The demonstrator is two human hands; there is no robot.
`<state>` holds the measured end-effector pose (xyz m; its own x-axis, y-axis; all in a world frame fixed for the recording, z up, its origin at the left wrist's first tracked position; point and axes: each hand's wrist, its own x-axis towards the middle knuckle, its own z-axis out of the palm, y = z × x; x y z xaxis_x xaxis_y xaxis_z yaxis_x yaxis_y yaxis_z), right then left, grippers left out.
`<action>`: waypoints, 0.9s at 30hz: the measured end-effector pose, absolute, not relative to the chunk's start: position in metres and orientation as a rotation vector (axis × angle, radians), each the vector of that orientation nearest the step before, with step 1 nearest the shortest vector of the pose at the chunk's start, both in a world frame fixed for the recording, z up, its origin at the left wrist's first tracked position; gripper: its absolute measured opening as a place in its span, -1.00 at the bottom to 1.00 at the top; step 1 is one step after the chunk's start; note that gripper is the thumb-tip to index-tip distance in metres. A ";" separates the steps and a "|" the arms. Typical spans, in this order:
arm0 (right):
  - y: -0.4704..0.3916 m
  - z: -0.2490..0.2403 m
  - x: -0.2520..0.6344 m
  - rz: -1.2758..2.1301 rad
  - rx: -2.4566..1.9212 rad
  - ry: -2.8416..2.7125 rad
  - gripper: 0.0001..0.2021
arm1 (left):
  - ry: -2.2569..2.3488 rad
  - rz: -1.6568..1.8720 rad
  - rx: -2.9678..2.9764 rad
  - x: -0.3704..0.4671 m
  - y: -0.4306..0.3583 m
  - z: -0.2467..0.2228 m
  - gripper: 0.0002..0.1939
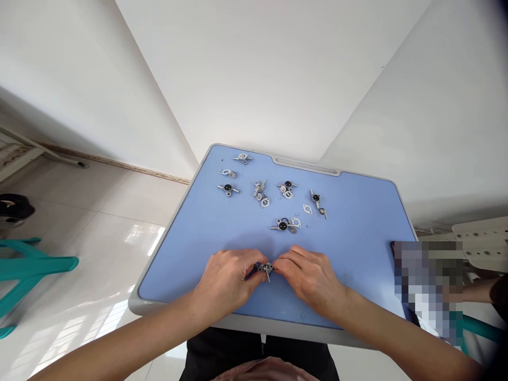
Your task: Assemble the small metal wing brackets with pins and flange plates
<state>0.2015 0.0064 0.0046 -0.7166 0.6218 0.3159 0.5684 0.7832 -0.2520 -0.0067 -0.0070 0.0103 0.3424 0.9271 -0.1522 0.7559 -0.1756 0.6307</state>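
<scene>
Near the front edge of the blue table, a small metal valve with a thin lever pointing toward me is between my hands. My left hand pinches its left side between thumb and fingers. From the other side, the closed fingertips of my right hand meet the valve's right end; whether they also hold a smaller part is hidden. Beyond my hands lies a valve body with a black rubber seal, beside a flat metal plate and a round washer.
Farther back lie several more valve bodies, a loose plate, a lever and tiny screws. A blurred-out, phone-like object covers the right table edge, with another person's arm beside it. Green stool legs stand at left.
</scene>
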 end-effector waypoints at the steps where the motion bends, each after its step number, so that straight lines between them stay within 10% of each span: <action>1: 0.006 0.005 0.201 0.210 -0.905 -2.581 -0.82 | 1.462 0.353 1.984 -0.006 -0.007 0.010 -0.89; 27: 0.007 0.017 0.198 0.119 -0.854 -2.627 -0.83 | 1.377 0.405 2.050 -0.009 -0.009 0.008 -0.83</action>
<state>0.1981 0.0067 0.0167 -0.7456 0.5825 0.3239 0.5507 0.8121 -0.1928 -0.0085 -0.0090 0.0082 0.4070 0.9090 -0.0894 0.7158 -0.2567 0.6494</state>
